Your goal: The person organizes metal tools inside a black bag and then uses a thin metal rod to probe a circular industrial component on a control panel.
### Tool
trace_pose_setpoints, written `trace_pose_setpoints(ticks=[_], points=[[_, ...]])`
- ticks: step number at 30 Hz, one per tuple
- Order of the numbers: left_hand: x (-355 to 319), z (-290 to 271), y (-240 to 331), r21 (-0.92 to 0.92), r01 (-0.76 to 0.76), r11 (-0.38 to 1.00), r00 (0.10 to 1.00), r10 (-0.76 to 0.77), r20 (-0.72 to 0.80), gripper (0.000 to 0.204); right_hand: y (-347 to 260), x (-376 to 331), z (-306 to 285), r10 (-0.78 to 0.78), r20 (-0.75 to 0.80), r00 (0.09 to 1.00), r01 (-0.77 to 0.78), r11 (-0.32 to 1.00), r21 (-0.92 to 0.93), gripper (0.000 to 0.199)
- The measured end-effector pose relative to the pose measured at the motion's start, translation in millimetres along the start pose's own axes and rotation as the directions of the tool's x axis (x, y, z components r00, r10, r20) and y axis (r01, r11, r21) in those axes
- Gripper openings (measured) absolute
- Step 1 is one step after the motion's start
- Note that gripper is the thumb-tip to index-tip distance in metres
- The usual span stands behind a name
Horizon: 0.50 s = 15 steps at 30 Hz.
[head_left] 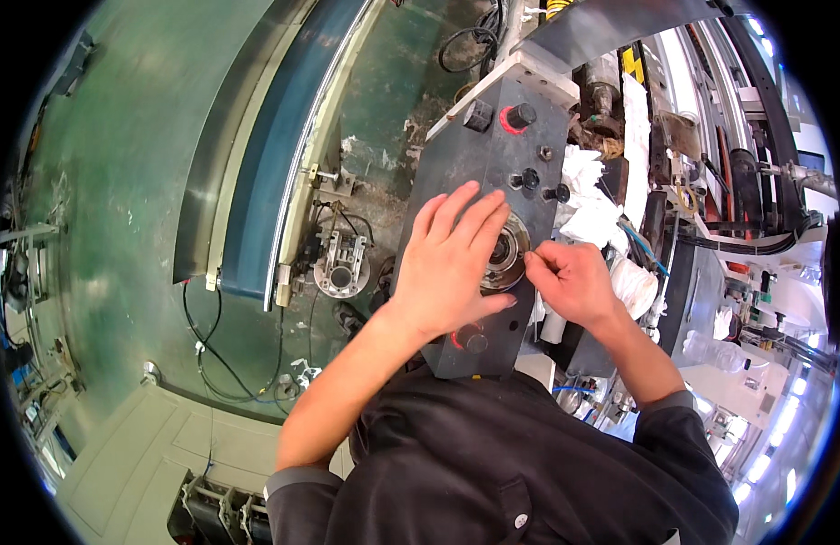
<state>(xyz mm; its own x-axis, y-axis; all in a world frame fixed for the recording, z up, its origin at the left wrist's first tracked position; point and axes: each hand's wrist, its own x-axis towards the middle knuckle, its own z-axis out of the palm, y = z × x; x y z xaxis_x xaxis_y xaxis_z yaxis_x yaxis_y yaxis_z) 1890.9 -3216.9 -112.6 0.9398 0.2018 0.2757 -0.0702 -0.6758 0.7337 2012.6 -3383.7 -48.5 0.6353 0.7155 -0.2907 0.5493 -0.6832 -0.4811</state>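
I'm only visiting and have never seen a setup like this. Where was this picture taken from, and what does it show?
There is no robot here. The picture comes from a wide fisheye camera on a person's head, looking down, so straight edges bend. The two bare arms are that person's own. The left hand spreads its fingers over a dark panel, partly covering a round metal fitting. The right hand has its fingers curled together at the fitting's right edge; whether they pinch something small, I cannot tell. Black knobs stick up from the panel. Off to the left is what looks like a blue conveyor belt; right of the panel is crumpled white material.
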Motion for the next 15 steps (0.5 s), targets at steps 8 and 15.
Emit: trace_pose_setpoints(ticks=[8,15], points=[[5,8,-6,-0.022,-0.032,0.999,0.999,0.032,-0.014,0.092,1,11,-2,-0.097,0.042,0.994,0.101,0.989,-0.105,0.026],[1,18,8,0.019,0.071,0.997,0.992,-0.069,-0.105,0.085,-7,16,-9,-0.003,0.155,0.988,0.016,0.996,-0.083,0.028]])
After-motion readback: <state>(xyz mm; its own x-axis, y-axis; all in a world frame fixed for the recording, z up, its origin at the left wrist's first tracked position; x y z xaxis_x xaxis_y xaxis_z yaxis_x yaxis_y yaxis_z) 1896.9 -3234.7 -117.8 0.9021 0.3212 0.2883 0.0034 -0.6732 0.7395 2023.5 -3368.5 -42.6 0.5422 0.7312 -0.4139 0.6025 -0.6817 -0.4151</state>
